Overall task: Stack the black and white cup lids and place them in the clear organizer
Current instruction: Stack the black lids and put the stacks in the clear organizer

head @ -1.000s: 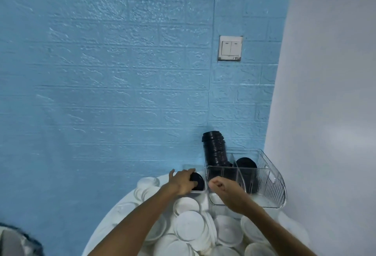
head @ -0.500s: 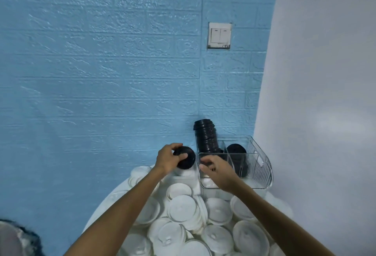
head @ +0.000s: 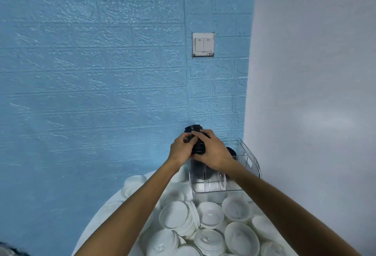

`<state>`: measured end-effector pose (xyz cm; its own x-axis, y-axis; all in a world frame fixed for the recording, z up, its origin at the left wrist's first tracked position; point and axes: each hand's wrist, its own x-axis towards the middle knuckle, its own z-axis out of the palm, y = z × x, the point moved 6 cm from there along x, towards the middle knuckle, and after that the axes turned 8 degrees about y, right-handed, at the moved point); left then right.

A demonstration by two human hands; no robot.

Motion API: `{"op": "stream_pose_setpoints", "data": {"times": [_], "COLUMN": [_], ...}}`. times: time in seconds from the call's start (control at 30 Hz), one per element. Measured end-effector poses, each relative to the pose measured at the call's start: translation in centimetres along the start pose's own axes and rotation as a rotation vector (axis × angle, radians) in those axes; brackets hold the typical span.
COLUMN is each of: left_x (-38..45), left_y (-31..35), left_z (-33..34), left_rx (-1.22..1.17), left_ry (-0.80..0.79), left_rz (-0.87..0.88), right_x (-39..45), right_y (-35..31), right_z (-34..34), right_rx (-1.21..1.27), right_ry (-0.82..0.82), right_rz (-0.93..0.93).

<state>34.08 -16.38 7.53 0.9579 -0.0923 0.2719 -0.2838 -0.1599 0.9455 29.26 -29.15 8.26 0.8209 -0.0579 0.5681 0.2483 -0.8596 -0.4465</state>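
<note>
- A white round table [head: 105, 211] sits in the corner where a blue brick-pattern wall [head: 91, 72] with its light switch [head: 203, 45] meets a plain white wall [head: 315, 72].
- White lids [head: 209, 215] lie loose over the table.
- Both hands, left hand [head: 180, 150] and right hand [head: 213, 153], curl around the tall black lid stack [head: 198, 146] standing in the clear organizer [head: 247, 160].
- The stack's lower half is hidden behind the hands.

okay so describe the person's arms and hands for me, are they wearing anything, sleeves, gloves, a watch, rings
Both forearms are bare along all that shows: no sleeves come into the frame. The left hand and the right hand wear no gloves. Neither wrist carries a watch, band or bracelet. No rings show on the fingers that can be seen, though some fingers are partly hidden. No tattoos, bandages or other markings are visible.
</note>
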Motion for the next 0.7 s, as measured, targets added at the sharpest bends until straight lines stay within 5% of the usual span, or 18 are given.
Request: {"op": "stream_pose_setpoints", "data": {"times": [0.33, 0.7], "left_x": [-1.2, -1.8], "left_y": [-5.7, -7.1], "left_z": [3.7, 3.7], "left_rx": [0.736, 0.709], "left_ry": [-0.194, -0.227], "left_rz": [0.260, 0.290], "right_x": [0.9, 1.9], "right_y": [11.1, 14.3], "right_z": [-2.8, 0.0], "right_rx": [-0.068, -0.094], "right_ry": [-0.075, -0.151], "right_rz": [0.357, 0.443]}}
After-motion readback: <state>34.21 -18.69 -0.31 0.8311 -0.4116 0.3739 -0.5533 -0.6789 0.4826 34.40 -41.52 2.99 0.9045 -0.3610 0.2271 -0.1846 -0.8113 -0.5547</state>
